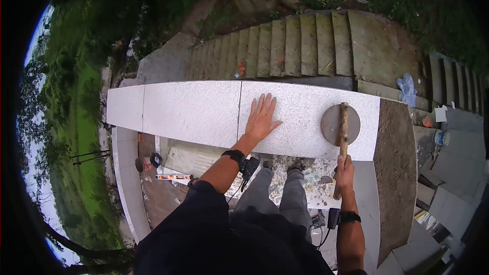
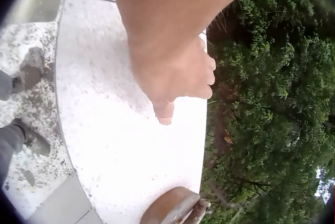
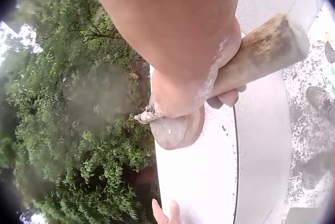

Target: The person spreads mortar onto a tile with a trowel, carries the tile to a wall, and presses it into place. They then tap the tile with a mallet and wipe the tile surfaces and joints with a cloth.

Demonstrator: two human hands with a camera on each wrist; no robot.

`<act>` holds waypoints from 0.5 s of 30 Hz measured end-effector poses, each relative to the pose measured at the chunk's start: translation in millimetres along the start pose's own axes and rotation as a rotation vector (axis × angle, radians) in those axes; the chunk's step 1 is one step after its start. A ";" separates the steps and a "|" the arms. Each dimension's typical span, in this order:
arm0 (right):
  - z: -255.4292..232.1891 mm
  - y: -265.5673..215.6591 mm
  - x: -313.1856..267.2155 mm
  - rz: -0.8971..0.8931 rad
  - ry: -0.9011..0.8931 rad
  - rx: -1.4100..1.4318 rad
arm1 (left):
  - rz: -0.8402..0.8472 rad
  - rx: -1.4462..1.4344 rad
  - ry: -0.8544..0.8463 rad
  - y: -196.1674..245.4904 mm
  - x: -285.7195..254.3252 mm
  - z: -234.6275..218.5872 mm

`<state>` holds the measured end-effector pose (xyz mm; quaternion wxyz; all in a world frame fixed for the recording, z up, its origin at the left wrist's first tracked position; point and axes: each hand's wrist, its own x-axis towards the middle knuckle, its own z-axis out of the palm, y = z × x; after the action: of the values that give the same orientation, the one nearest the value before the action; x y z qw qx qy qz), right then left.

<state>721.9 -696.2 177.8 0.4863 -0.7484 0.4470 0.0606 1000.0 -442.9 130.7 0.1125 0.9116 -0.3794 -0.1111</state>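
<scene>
A pale speckled stone slab lies in a row with other slabs along the top of a low wall. My left hand rests palm down on it, fingers spread, near the joint with the neighbouring slab. My right hand grips the rough wooden handle of a mallet, whose round, flat-faced head overlaps the slab's right part in the head view. In the right wrist view, the handle passes through the curled fingers. The left wrist view shows the mallet's head close over the slab.
A strip of rough mortar borders the slab's right end. Concrete steps descend beyond the wall. A spirit level and a small bucket stand lower left. A blue plastic bag and a paint bucket are at right.
</scene>
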 end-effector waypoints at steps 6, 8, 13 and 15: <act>34.4 -17.8 -55.5 -0.113 0.031 -0.107 | -0.144 0.152 -0.222 -94.6 -124.3 -24.5; 56.4 -35.5 -70.9 -0.010 -0.043 -0.015 | -0.165 0.125 -0.232 -99.2 -130.8 -26.8; 100.2 -31.0 -52.7 -0.124 0.016 -0.189 | -0.096 0.155 -0.211 -107.8 -126.1 -31.3; 96.6 -40.8 -70.2 -0.057 -0.011 -0.077 | -0.052 0.189 -0.222 -107.5 -130.9 -28.3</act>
<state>743.2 -572.6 191.9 0.4613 -0.7786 0.4200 0.0680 989.8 -271.8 141.8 -0.0194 0.9097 -0.3747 -0.1779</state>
